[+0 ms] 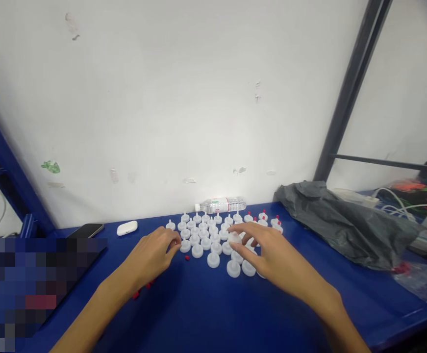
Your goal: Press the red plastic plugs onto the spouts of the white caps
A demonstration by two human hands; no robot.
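Where the left hand [163,247] curls beside the crowd of white caps [213,260], its grip is nearly closed—contents indeterminable. The right hand [263,245] arches over the caps, thumb and fingers parted around one; whether it is held cannot be told. One red tip [187,257] lies on the blue tabletop [198,314]—a bottle [224,204] behind.

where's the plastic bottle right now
In the head view, the plastic bottle lies near the middle, along the wall, just behind the white nozzle caps, its neck pointing left.
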